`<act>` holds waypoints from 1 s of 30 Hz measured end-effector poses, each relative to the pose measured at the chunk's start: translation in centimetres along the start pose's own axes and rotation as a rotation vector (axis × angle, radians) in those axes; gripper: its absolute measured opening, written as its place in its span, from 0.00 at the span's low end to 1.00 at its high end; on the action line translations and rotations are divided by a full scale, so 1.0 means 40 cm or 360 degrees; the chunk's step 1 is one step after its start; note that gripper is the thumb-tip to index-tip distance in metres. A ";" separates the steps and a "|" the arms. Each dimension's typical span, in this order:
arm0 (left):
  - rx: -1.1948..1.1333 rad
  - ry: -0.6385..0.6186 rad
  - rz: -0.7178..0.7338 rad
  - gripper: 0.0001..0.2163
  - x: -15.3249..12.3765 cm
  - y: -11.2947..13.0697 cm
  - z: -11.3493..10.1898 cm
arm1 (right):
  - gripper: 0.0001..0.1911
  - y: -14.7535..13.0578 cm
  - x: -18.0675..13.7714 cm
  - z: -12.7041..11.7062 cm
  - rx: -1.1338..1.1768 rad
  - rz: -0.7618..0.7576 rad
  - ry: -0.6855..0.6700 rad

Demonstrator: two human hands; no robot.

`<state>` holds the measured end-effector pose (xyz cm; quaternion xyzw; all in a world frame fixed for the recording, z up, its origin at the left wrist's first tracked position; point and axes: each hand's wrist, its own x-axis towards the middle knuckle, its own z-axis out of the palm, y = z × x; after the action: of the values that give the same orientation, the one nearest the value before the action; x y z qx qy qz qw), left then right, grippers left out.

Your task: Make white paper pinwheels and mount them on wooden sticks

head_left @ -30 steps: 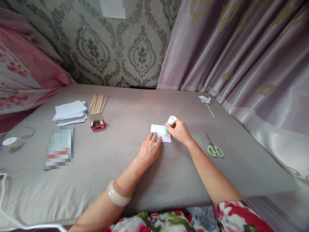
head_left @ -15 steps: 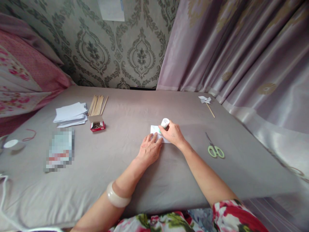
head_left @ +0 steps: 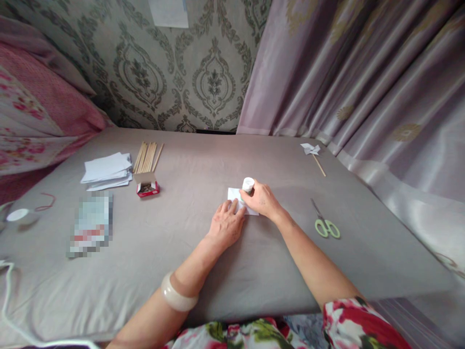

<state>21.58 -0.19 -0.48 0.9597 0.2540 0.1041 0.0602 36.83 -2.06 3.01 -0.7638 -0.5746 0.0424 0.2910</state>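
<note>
A small white piece of paper (head_left: pixel 233 193) lies on the grey cloth in front of me. My left hand (head_left: pixel 227 224) rests flat on its near edge, fingers spread and pressing it down. Wrapped round a white glue stick (head_left: pixel 248 185) is my right hand (head_left: pixel 265 199), keeping it nearly upright against the paper. The stick's lower end is hidden by my fingers, as is part of the sheet. To the right of my right hand lie scissors (head_left: pixel 327 228) with pale green handles.
At the far right is a paper pinwheel (head_left: pixel 311 149) on a stick. On the left are stacked white paper (head_left: pixel 106 169), several wooden sticks (head_left: pixel 146 157), an open red box (head_left: pixel 148 189) of small pieces, a blurred packet (head_left: pixel 91 223) and a white cable (head_left: pixel 7 300).
The camera view has shifted slightly. Both hands stay on the paper in nearly the same place, with the glue stick still in my right hand.
</note>
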 end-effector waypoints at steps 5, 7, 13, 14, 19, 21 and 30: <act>0.0013 -0.0040 -0.0002 0.16 0.001 0.003 -0.006 | 0.10 0.003 -0.007 0.014 0.0034 0.0019 0.0105; 0.0004 -0.0039 -0.0011 0.16 0.002 0.004 -0.007 | 0.10 0.007 -0.012 0.013 0.0086 -0.0013 0.0108; -0.0028 -0.0041 -0.0013 0.15 0.002 0.002 -0.009 | 0.09 0.021 -0.010 0.002 0.0131 -0.0087 0.0072; -0.0024 -0.0040 -0.0008 0.15 0.002 0.001 -0.009 | 0.09 0.020 -0.009 0.003 0.0132 -0.0088 0.0089; -0.0020 -0.0021 -0.0015 0.15 0.003 0.000 -0.009 | 0.08 0.018 -0.012 0.001 0.0249 -0.0160 0.0045; -0.0030 -0.0028 -0.0019 0.16 0.003 0.001 -0.011 | 0.08 0.021 -0.012 -0.001 0.0266 -0.0169 0.0011; -0.0060 -0.0045 -0.0035 0.16 0.002 0.001 -0.006 | 0.09 0.021 -0.004 0.005 0.0260 -0.0179 -0.0016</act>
<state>21.62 -0.18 -0.21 0.9569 0.2617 0.0946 0.0829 37.42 -2.29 2.39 -0.7037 -0.6127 0.0766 0.3514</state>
